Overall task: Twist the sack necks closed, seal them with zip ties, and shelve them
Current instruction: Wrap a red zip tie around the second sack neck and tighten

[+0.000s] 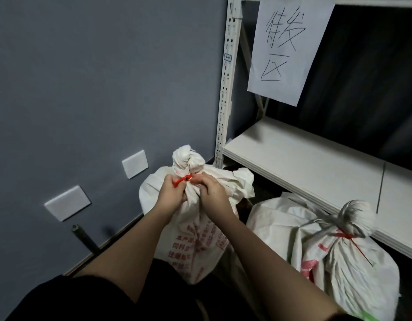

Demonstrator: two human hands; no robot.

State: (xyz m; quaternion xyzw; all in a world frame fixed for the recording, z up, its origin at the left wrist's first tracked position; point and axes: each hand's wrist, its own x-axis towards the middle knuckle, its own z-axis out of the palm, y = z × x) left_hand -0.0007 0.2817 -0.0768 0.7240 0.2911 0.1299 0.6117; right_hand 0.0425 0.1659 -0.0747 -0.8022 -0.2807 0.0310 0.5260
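Pinching 1 red zip tie (182, 180), 2 hands (171, 192), 2 white sacks (195, 239)

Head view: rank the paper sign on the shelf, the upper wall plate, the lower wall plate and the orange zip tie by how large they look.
1. Paper sign, clearly largest.
2. Lower wall plate and upper wall plate: the lower looks bigger, but it is nearer the camera, so unsure.
3. Orange zip tie, smallest, partly hidden by the fingers.

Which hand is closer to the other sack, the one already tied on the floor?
Right. The right hand is on the near sack's neck, on the side facing the tied sack. The left hand is farther away, holding the red zip tie.
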